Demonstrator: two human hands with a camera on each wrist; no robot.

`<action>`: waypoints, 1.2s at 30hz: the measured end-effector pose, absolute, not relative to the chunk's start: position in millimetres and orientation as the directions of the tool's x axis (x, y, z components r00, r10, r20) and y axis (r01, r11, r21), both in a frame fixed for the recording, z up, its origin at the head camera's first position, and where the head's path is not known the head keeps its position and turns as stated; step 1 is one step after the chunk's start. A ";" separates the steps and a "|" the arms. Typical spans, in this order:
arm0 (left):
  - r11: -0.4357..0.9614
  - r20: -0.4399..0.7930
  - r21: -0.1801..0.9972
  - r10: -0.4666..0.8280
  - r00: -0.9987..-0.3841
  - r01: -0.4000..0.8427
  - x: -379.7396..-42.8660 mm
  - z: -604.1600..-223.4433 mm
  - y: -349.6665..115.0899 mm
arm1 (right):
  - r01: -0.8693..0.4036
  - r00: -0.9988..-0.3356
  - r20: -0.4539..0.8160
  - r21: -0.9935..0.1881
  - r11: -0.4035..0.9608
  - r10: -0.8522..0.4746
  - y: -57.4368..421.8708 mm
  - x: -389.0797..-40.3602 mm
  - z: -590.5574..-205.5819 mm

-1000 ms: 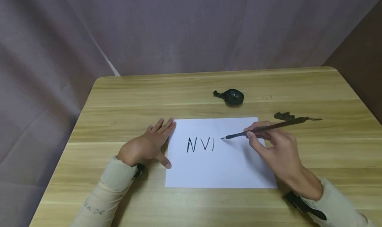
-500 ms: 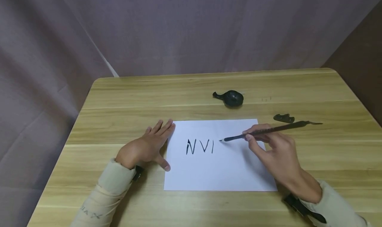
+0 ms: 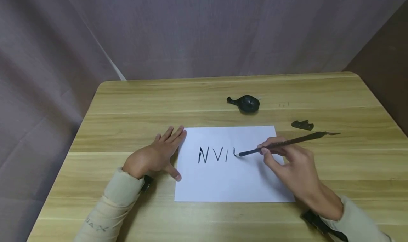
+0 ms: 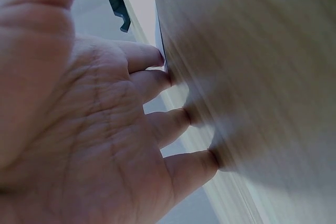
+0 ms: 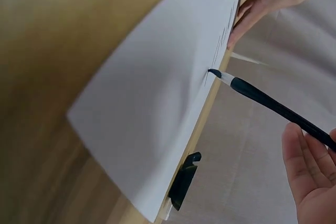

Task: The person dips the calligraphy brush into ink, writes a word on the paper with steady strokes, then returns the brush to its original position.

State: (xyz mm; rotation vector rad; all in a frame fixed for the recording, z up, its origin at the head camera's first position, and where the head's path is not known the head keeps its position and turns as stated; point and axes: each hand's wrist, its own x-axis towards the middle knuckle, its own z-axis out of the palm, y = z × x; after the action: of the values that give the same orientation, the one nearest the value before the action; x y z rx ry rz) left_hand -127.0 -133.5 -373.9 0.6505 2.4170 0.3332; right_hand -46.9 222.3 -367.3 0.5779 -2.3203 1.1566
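Observation:
In the head view a white sheet of paper [image 3: 220, 185] lies on the wooden table, with black strokes reading "NVI" and a short stroke to their right. My right hand [image 3: 294, 167] pinches a dark ink brush [image 3: 298, 139], slanted, its handle end toward the right. The right wrist view shows the brush's black tip [image 5: 214, 72] right at the paper. My left hand [image 3: 156, 157] has its fingers spread and straight, fingertips and thumb at the paper's left edge. From the left wrist view, the palm [image 4: 100, 129] stands off the table with fingertips on the surface.
Behind the paper sits a black, gourd-shaped dish [image 3: 248, 104] with a narrow neck pointing left. A small dark wavy-edged piece [image 3: 302, 125] lies beyond the right hand. Grey cloth [image 3: 204, 33] hangs behind the wooden table [image 3: 127, 104].
The brush tip has come down onto the paper and slid downward, leaving a new short black stroke right of "NVI". The left hand has stayed in place.

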 end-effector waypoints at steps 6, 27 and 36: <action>0.850 -0.497 0.375 0.522 -0.693 0.370 -127.5 -373.4 -133.3 | -0.580 -0.784 0.592 -0.590 0.561 -0.189 218.4 -39.0 -361.1; 0.846 -0.494 0.387 0.526 -0.692 0.366 -127.3 -372.9 -133.9 | -0.563 -0.788 0.602 -0.616 0.551 -0.133 222.0 -57.8 -357.9; 0.851 -0.499 0.382 0.519 -0.694 0.361 -127.5 -374.1 -134.1 | -0.552 -0.799 0.588 -0.632 0.544 -0.127 221.9 -59.2 -360.0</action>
State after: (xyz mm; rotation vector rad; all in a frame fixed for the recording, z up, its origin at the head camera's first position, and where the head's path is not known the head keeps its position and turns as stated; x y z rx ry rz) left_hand -127.5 -134.1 -374.1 0.6382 2.4105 0.3395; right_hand -59.2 221.9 -360.0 0.5488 -2.3025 1.1822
